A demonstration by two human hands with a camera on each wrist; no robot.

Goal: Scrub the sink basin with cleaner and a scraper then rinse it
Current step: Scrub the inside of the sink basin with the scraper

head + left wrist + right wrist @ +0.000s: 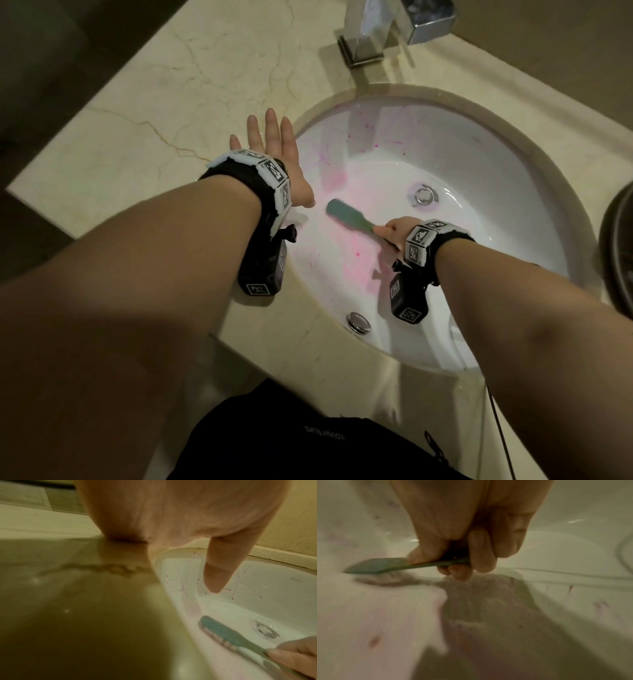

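Observation:
A white oval sink basin [479, 178] is smeared with pink cleaner [339, 253] along its left and near wall. My right hand [394, 233] grips the handle of a teal scraper [346, 216], whose flat head lies against the pink-stained left wall. The wrist views show the scraper [375, 565] [228, 635] held low over the basin [368, 615], fingers [479, 550] curled round its handle. My left hand [274, 147] rests flat on the marble counter [137, 130] at the basin's left rim [173, 601], fingers straight, thumb [217, 574] hanging over the edge.
A chrome faucet [380, 31] stands behind the basin at top. The drain [424, 195] sits in the basin's middle, and an overflow cap [358, 322] on the near wall. A dark round object [620, 246] lies at the right edge.

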